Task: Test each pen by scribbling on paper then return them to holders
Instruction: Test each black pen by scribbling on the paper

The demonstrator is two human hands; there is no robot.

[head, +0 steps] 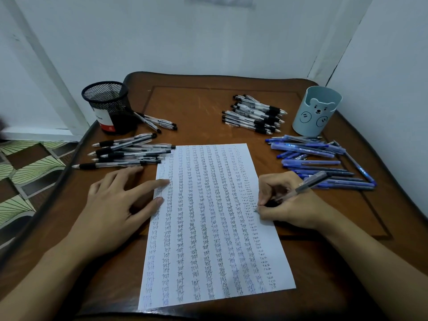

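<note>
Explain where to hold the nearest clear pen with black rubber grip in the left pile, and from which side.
Pinch the clear pen with black rubber grip at its middle barrel, from the near side. It lies flat at the pile's front edge, other pens crowd behind it, and the left hand rests before it.

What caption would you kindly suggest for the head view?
Right hand writes on the paper with a pen; left hand rests on its edge.

We read the handwritten word "test" repeated in columns all down the paper (208, 216), while the print on the mesh holder (105, 96) label (103, 122) and the blue pens (308, 151) is too small for us to read.
</note>
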